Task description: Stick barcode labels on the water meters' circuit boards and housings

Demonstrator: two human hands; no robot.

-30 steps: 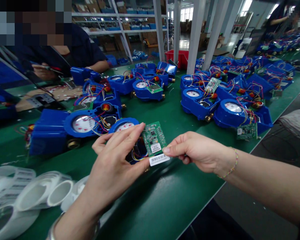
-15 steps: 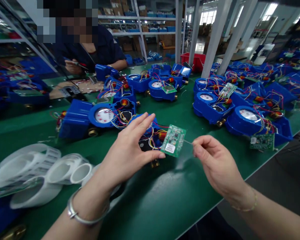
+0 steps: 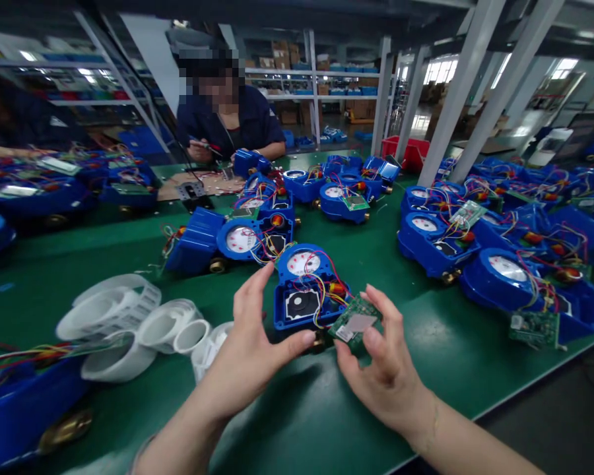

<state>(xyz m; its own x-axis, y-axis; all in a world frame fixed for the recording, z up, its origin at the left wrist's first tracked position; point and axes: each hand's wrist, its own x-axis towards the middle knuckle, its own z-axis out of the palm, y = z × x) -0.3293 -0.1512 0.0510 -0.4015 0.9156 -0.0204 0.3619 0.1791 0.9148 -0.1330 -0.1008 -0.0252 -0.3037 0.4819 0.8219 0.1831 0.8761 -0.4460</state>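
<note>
A small green circuit board (image 3: 357, 321) with a white label hangs by coloured wires from an open blue water meter (image 3: 303, 290) on the green table (image 3: 297, 409). My right hand (image 3: 383, 373) holds the board, thumb pressed on the label and fingers curled round its edge. To the left of the meter is my left hand (image 3: 250, 353), fingers spread, its thumb tip touching the meter's front lower corner beside the board.
Rolls of white barcode labels (image 3: 129, 323) lie at the left. Several more blue meters with loose wires (image 3: 475, 231) fill the right and far side. A person in dark blue (image 3: 228, 122) works across the table. A red bin (image 3: 408, 152) stands by metal posts.
The board came down from between both hands to the meter's front right corner. My right hand moved onto the board and pressed its thumb on the label; my left hand let the board go.
</note>
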